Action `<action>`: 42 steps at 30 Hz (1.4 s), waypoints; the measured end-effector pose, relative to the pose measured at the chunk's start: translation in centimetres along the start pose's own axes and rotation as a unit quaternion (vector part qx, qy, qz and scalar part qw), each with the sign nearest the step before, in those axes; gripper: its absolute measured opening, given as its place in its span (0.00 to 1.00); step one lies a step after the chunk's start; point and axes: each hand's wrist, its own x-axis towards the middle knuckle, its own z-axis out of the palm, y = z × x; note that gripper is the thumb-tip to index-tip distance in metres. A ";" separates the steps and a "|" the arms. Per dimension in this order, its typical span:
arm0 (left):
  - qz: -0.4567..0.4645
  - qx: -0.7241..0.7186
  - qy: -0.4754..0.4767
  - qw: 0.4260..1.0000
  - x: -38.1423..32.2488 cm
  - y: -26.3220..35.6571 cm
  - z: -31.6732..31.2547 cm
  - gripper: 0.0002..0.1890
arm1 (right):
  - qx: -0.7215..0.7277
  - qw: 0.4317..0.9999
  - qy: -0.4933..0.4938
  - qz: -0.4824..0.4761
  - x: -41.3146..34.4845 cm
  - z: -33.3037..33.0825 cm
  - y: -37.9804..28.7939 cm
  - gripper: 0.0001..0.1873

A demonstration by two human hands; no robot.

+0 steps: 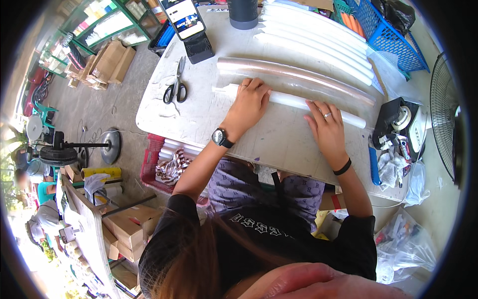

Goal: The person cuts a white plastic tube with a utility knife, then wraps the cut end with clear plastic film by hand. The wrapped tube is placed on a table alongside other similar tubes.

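A long white candle (289, 100) lies across the table in front of me, along the near side of clear plastic film (283, 84). My left hand (254, 93) curls its fingers over the candle's left half, partly hiding it. Farther right, my right hand (325, 116) rests on the same candle, fingers over it and thumb at its near side. Beyond both hands lies the roll of clear film (295, 71), roughly parallel to the candle. Several more white candles (317, 48) lie side by side behind the roll. Black-handled scissors (177, 84) lie to the left, blades pointing away.
A phone on a stand (198, 46) and a dark tumbler (243, 15) stand at the back. A tape dispenser (392, 119) sits at the right, near a fan (444, 116). A red crate (149, 160) is below the table's left edge. Blue basket (396, 41) stands back right.
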 end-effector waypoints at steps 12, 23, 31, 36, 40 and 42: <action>-0.084 0.027 0.024 0.996 1.4 -0.4 1.7 0.13 | 0.115 0.992 0.041 0.021 0.6 2.5 2.3 0.18; 0.030 0.157 0.108 0.981 1.9 1.7 1.9 0.14 | 0.157 0.987 0.031 0.008 0.3 3.2 2.9 0.20; 0.072 0.193 -0.009 0.978 -1.6 2.3 0.8 0.20 | 0.099 0.994 0.035 -0.011 0.0 4.0 3.4 0.17; 0.051 0.110 -0.021 0.992 -1.1 1.4 1.4 0.20 | 0.037 0.999 0.037 -0.015 -0.4 3.9 3.1 0.18; 0.050 0.083 0.001 0.995 -1.1 1.7 1.3 0.19 | 0.096 0.995 0.003 0.000 0.1 2.9 2.7 0.19; 0.050 0.083 0.004 0.995 -1.2 1.6 1.5 0.19 | 0.112 0.994 0.005 -0.013 1.0 2.5 3.1 0.18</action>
